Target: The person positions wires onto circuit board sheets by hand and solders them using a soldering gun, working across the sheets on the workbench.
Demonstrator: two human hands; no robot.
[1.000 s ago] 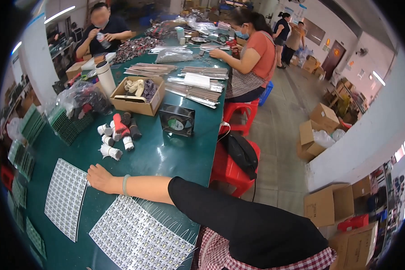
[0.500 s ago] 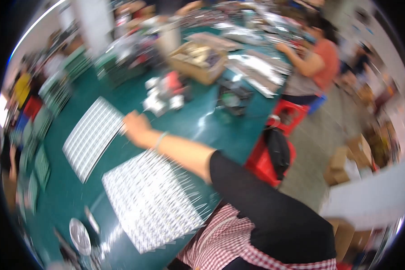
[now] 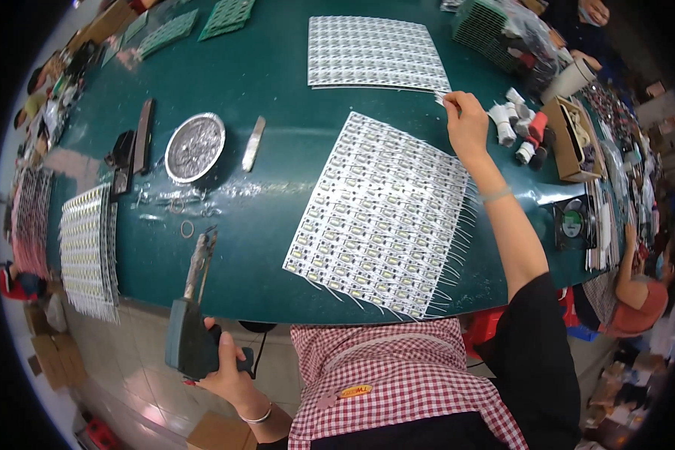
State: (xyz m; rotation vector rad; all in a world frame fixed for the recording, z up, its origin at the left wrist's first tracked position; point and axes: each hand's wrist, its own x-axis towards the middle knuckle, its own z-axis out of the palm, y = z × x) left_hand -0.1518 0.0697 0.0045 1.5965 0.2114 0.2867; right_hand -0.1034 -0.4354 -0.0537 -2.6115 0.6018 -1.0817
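My left hand (image 3: 229, 373), at the table's front edge, is wrapped round the handle of a dark teal soldering gun (image 3: 191, 341), its long metal tip pointing up over the table. My right hand (image 3: 469, 129) is stretched forward with its fingers pinched together. Small white bits show at those fingertips, by the near right corner of a stack of white circuit board panels (image 3: 375, 54); what they are is unclear. Between my arms lies a white circuit board panel (image 3: 379, 217) covered in small components, with thin wires sticking out along its right and near edges.
A round metal bowl (image 3: 195, 148), a flat metal strip (image 3: 253, 144) and dark bars (image 3: 144, 136) lie at the left. More wired panels (image 3: 88, 244) overhang the left front edge. At the right are white and red spools (image 3: 525, 131), a cardboard box (image 3: 566, 139) and a small fan (image 3: 574, 223). A co-worker (image 3: 637, 300) sits beyond.
The view has swung round to the left, and my left hand with the soldering gun now shows. My right hand stays by the corner of the far panels.
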